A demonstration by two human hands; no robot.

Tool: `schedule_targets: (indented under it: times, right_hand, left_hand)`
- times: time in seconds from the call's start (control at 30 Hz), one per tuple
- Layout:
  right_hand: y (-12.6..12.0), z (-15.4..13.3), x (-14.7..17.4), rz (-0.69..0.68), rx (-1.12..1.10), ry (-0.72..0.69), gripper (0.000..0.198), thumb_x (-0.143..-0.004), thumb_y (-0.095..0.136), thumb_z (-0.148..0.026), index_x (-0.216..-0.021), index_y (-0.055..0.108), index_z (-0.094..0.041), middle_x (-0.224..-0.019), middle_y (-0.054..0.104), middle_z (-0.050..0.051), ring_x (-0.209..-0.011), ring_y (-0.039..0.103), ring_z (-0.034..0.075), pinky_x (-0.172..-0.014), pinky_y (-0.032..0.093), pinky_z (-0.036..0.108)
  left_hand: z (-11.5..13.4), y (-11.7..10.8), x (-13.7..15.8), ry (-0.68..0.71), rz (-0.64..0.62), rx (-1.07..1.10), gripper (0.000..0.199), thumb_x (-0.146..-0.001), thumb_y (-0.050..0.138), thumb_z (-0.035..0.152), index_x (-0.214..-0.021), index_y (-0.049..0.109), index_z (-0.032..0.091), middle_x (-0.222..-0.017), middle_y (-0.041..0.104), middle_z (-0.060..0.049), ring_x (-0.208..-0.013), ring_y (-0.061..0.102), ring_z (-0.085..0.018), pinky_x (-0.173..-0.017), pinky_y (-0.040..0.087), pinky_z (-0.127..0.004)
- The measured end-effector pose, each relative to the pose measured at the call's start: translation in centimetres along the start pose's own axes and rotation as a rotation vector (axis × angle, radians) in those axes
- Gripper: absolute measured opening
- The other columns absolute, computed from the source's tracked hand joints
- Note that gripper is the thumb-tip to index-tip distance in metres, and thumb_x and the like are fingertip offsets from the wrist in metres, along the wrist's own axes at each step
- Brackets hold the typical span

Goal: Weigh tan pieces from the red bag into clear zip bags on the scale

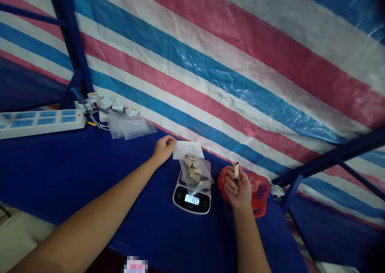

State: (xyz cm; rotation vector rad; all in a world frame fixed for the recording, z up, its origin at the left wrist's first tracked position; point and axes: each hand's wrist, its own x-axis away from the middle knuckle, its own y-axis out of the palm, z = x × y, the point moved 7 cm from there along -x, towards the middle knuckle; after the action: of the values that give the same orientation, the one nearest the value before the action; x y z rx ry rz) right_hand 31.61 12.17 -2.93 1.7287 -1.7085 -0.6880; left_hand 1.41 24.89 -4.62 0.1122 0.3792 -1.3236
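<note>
A kitchen scale lies on the blue table, its lit display reading what looks like 154. On its plate rests a clear zip bag with several pale, dark-edged dried pieces in it. Behind the bag is a white sheet of paper. My left hand is closed at the paper's left edge; whether its fingers pinch the paper is hidden. Palm up, my right hand holds a pale dried piece with a dark tip, above a red plastic bag.
A white power strip lies at the table's left. Beside it are flat clear bags and several white labelled plugs or adapters with cables. Another white labelled item sits right of the red bag. Striped sheeting hangs behind, with blue frame bars.
</note>
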Motion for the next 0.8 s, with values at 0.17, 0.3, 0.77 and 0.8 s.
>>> schedule_targets:
  times: [0.17,0.3,0.77,0.8]
  right_hand:
    - [0.9,0.0,0.5,-0.066,-0.090,0.046,0.017,-0.093,0.058,-0.032,-0.085,0.052,-0.018,-0.069,0.043,-0.009,-0.036,0.017,0.000,-0.025,0.021,0.008]
    - [1.4,-0.2,0.8,-0.125,-0.094,0.053,0.017,-0.096,0.057,-0.034,-0.090,0.052,-0.019,-0.072,0.043,-0.008,-0.037,0.019,-0.001,-0.026,0.020,0.006]
    - [1.5,-0.1,0.9,-0.143,-0.091,0.047,0.017,-0.097,0.056,-0.035,-0.095,0.056,-0.019,-0.077,0.043,-0.006,-0.041,0.022,-0.001,-0.027,0.022,0.005]
    - [1.3,-0.2,0.9,-0.132,-0.085,0.045,0.017,-0.096,0.057,-0.035,-0.096,0.056,-0.019,-0.078,0.044,-0.005,-0.040,0.023,-0.001,-0.027,0.022,0.005]
  left_hand:
    - [0.2,-0.1,0.1,0.008,0.003,0.002,0.017,-0.076,0.058,0.034,-0.071,0.064,0.018,-0.060,0.056,0.002,-0.059,0.049,-0.014,-0.059,0.036,-0.027]
    - [0.1,-0.2,0.3,0.008,0.003,0.000,0.019,-0.076,0.059,0.035,-0.071,0.065,0.018,-0.060,0.055,0.002,-0.059,0.048,-0.014,-0.060,0.036,-0.027]
    - [0.1,-0.3,0.4,0.003,-0.010,0.005,0.022,-0.076,0.057,0.038,-0.071,0.063,0.018,-0.060,0.053,0.002,-0.059,0.047,-0.014,-0.059,0.034,-0.028]
    - [0.0,-0.3,0.4,0.003,-0.011,0.004,0.022,-0.076,0.057,0.038,-0.070,0.063,0.018,-0.060,0.052,0.003,-0.059,0.046,-0.014,-0.059,0.034,-0.028]
